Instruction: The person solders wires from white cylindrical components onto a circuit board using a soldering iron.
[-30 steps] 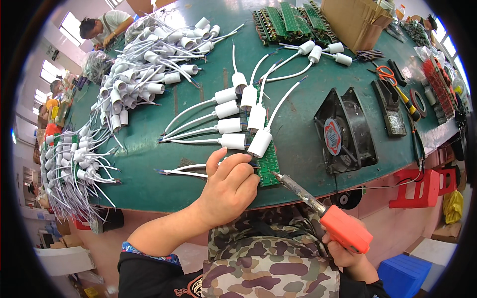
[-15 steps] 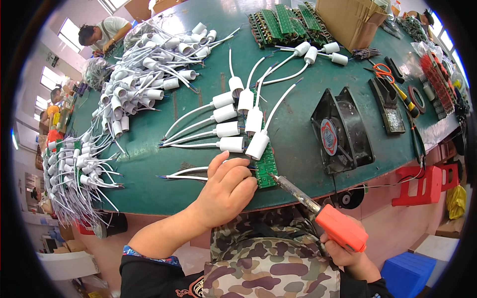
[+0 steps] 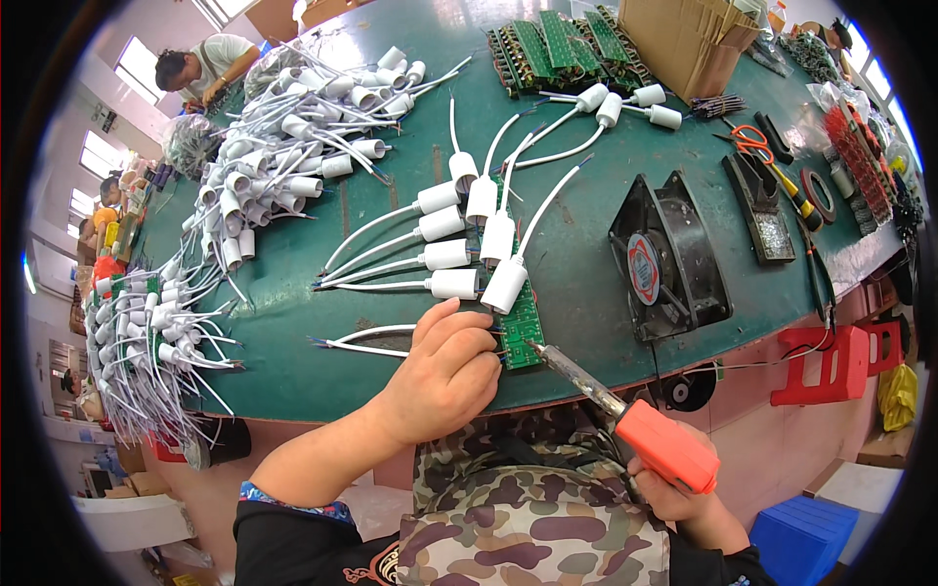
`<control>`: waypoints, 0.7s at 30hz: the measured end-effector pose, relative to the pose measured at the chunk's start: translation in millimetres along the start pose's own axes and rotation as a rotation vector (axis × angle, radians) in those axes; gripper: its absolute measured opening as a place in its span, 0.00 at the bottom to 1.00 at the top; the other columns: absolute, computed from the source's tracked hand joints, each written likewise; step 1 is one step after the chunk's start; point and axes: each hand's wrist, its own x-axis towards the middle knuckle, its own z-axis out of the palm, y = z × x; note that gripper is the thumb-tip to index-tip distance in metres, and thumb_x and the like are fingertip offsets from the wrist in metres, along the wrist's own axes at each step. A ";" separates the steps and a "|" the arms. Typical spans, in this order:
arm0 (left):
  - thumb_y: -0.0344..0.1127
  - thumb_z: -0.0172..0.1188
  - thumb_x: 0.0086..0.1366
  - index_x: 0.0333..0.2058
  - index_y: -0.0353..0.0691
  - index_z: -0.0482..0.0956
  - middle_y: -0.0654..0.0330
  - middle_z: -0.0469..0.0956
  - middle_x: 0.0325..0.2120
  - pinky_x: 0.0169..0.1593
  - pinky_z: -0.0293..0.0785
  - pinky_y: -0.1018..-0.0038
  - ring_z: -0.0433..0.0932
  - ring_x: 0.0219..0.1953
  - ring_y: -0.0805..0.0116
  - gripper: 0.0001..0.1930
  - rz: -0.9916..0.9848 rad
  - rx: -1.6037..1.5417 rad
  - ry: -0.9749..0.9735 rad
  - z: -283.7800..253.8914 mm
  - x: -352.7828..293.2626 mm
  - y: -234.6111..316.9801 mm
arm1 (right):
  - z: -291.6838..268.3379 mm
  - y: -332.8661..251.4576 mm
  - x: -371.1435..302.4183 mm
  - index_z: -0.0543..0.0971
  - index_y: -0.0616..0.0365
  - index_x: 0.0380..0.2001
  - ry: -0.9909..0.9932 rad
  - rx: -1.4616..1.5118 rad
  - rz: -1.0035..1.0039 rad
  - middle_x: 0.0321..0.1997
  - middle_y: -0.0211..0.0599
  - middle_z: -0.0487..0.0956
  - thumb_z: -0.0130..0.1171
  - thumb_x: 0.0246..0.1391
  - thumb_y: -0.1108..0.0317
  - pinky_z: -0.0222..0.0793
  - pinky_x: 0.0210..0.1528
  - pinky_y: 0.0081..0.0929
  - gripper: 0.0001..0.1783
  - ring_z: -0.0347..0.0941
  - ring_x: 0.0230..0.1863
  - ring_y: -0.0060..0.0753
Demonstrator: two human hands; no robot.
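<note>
My right hand (image 3: 674,483) grips a soldering iron (image 3: 664,444) by its orange-red handle. The iron's tip meets the near part of a narrow green circuit board (image 3: 525,332), or hovers just over it. At the board's left edge, my left hand (image 3: 445,366) is closed with curled fingers. Thin wires show between its fingertips and the board. White cables (image 3: 366,340) run in under this hand from the left, and what the fingers pinch is hidden. Several white cylindrical sockets (image 3: 454,284) with white cables lie along both sides of the board, some resting over it.
A black fan (image 3: 674,259) stands right of the board. Beyond it lie an iron stand (image 3: 760,210), orange-handled scissors (image 3: 750,142) and tape (image 3: 819,195). A heap of sockets (image 3: 264,156) covers the left side. Stacked boards (image 3: 567,49) and a cardboard box (image 3: 684,44) stand at the back. A person (image 3: 210,68) works far left.
Very little differs. My left fingers have shifted slightly at the board's edge, and the soldering iron's handle has moved slightly left while its tip stays at the board.
</note>
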 end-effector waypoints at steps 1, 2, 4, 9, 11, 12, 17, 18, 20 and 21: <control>0.23 0.69 0.49 0.32 0.38 0.78 0.56 0.78 0.39 0.64 0.68 0.49 0.78 0.51 0.54 0.12 0.006 0.003 0.004 0.0 0.0 -0.3 | -6.4 8.0 -2.7 0.77 0.64 0.45 -0.079 -0.040 -0.099 0.37 0.42 0.83 0.69 0.51 0.67 0.78 0.38 0.35 0.20 0.83 0.35 0.42; 0.23 0.69 0.49 0.32 0.38 0.78 0.56 0.78 0.39 0.64 0.68 0.49 0.78 0.51 0.54 0.12 0.006 0.003 0.006 0.0 0.2 -0.4 | -9.7 11.7 -3.7 0.71 0.72 0.56 -0.158 -0.079 -0.197 0.49 0.53 0.82 0.73 0.49 0.69 0.82 0.42 0.36 0.34 0.86 0.40 0.46; 0.23 0.69 0.49 0.32 0.37 0.78 0.57 0.77 0.39 0.63 0.69 0.49 0.78 0.50 0.54 0.11 0.017 0.011 0.026 0.5 0.9 -0.1 | -9.6 11.4 -4.0 0.71 0.72 0.56 -0.161 -0.064 -0.185 0.49 0.53 0.82 0.73 0.49 0.69 0.82 0.42 0.36 0.34 0.86 0.39 0.46; 0.23 0.69 0.48 0.32 0.37 0.78 0.57 0.77 0.38 0.63 0.69 0.50 0.78 0.49 0.55 0.12 0.032 0.037 0.019 3.2 3.4 0.5 | 5.7 -9.3 5.3 0.84 0.57 0.32 -0.022 0.002 0.031 0.27 0.32 0.83 0.64 0.48 0.72 0.76 0.36 0.34 0.06 0.80 0.31 0.40; 0.22 0.69 0.48 0.32 0.37 0.79 0.57 0.77 0.38 0.63 0.70 0.50 0.78 0.49 0.55 0.12 0.032 0.040 0.017 3.1 3.1 0.3 | 7.6 -2.6 0.6 0.84 0.57 0.32 -0.015 -0.041 -0.035 0.28 0.33 0.83 0.65 0.46 0.75 0.76 0.37 0.34 0.07 0.80 0.32 0.40; 0.22 0.69 0.47 0.32 0.37 0.78 0.57 0.77 0.38 0.62 0.70 0.50 0.78 0.49 0.55 0.12 0.034 0.042 0.019 3.3 2.8 0.1 | 4.9 1.4 0.7 0.84 0.57 0.32 -0.016 -0.041 -0.035 0.28 0.33 0.83 0.65 0.46 0.75 0.76 0.37 0.34 0.07 0.80 0.32 0.40; 0.22 0.69 0.47 0.33 0.36 0.78 0.57 0.77 0.38 0.61 0.72 0.50 0.78 0.49 0.55 0.13 0.037 0.036 0.019 3.9 2.4 -0.8 | -1.6 4.1 6.4 0.71 0.70 0.56 -0.183 -0.107 -0.219 0.45 0.53 0.84 0.74 0.42 0.76 0.81 0.38 0.34 0.36 0.85 0.36 0.46; 0.23 0.68 0.49 0.33 0.37 0.78 0.57 0.76 0.38 0.62 0.71 0.51 0.78 0.50 0.56 0.11 0.038 0.040 0.017 4.6 2.0 -1.4 | -1.1 4.2 7.3 0.71 0.70 0.56 -0.184 -0.107 -0.219 0.45 0.53 0.84 0.74 0.42 0.76 0.81 0.38 0.34 0.36 0.85 0.36 0.46; 0.24 0.67 0.51 0.33 0.37 0.78 0.58 0.75 0.39 0.62 0.71 0.51 0.77 0.50 0.56 0.10 0.039 0.042 0.015 5.1 1.7 -1.9 | -0.6 3.9 8.3 0.70 0.69 0.56 -0.187 -0.095 -0.230 0.45 0.53 0.84 0.74 0.42 0.76 0.81 0.36 0.33 0.37 0.85 0.35 0.46; 0.24 0.67 0.50 0.33 0.37 0.78 0.58 0.74 0.38 0.63 0.71 0.51 0.77 0.50 0.56 0.10 0.038 0.037 0.015 5.1 1.6 -2.0 | -0.6 3.7 8.3 0.70 0.69 0.56 -0.188 -0.096 -0.229 0.45 0.53 0.84 0.74 0.42 0.76 0.81 0.36 0.33 0.37 0.85 0.35 0.46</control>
